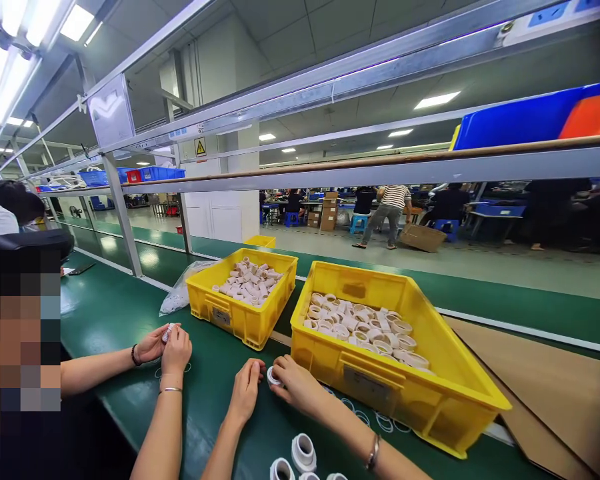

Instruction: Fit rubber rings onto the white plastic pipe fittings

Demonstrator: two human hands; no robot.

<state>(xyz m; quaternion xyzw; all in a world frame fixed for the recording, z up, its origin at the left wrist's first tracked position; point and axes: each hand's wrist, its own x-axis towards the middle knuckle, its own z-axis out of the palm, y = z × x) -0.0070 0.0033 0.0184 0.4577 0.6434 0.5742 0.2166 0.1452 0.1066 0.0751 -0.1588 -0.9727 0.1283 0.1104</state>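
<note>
My left hand (247,390) and my right hand (296,385) meet over the green belt (115,313), just in front of a yellow bin. Both are closed around a small white ring-shaped fitting (274,378) held between their fingertips. The near yellow bin (405,400), right behind my right hand, holds several cream-white ring fittings (360,327). Close to my forearms stand a few white threaded fittings (304,453). Thin rubber rings (383,422) lie on the belt beside my right arm.
A co-worker's two hands (167,343) at the left hold a small white part. A second yellow bin (240,320) of parts and a plastic bag (180,293) sit further back. Cardboard sheets (555,387) lie at the right. People work across the aisle.
</note>
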